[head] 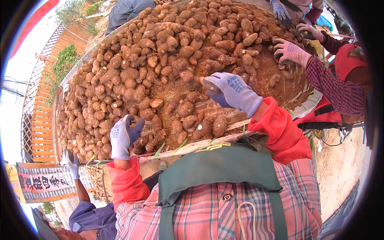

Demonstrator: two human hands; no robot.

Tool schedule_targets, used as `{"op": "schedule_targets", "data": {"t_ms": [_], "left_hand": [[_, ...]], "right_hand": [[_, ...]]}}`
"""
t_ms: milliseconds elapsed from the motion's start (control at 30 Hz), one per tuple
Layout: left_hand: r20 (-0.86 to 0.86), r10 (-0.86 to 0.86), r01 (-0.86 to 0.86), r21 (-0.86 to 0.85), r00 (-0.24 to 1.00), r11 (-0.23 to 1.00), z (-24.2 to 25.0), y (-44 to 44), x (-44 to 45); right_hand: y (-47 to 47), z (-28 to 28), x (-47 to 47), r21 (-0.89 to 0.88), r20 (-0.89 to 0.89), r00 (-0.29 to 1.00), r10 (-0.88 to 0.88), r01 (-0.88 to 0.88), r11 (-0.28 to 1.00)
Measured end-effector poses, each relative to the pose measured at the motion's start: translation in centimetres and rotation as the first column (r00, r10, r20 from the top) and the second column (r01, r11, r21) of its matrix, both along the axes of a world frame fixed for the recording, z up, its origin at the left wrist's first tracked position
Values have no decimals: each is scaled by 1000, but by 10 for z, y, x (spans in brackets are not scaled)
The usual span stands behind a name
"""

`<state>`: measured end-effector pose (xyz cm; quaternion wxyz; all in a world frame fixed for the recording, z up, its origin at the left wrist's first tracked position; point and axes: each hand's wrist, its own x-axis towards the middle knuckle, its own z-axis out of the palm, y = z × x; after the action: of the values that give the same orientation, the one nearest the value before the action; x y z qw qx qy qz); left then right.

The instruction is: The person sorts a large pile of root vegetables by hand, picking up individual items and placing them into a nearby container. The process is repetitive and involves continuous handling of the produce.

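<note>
A broad heap of brown, hairy taro corms (130,73) lies before me on a raised surface. My left hand (123,138), in a grey glove with dark-coated fingers, is over the near edge of the heap, its thumb apart from the fingers and nothing visible in it. My right hand (235,93), gloved alike, reaches over the soil-covered middle. A small corm (212,88) with a pale spot shows between its thumb and forefinger; whether it is gripped is unclear. Close in front of me lie a few larger corms, one with a white cut spot (204,129).
On the right, co-workers' gloved hands (291,52) reach into the heap. Another person's gloved hand (71,165) is at the left edge. A pale sheet (195,146) borders the near side. Beyond the heap stand a wooden fence (43,120) and a person's dark-clothed leg (126,13).
</note>
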<state>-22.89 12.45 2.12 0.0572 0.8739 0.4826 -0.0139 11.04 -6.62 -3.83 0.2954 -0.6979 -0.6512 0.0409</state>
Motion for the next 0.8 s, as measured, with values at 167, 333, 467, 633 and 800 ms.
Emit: {"op": "schedule_targets", "data": {"t_ms": [167, 333, 467, 633, 800], "left_hand": [[-56, -111, 99, -186, 992, 978, -49, -21, -7], [306, -364, 445, -261, 880, 857, -60, -48, 61], [200, -553, 580, -121, 809, 806, -52, -66, 139], [333, -851, 897, 33, 406, 441, -46, -104, 178], [44, -974, 967, -141, 221, 213, -65, -123, 207]], "right_hand": [[43, -30, 13, -335, 208, 977, 41, 32, 942], [30, -33, 40, -117, -522, 853, 23, -99, 988], [-10, -9, 61, 175, -984, -54, 169, -138, 975], [-100, -1, 82, 89, -940, -287, 185, 316, 944], [-169, -18, 79, 98, -989, -52, 138, 462, 881]]}}
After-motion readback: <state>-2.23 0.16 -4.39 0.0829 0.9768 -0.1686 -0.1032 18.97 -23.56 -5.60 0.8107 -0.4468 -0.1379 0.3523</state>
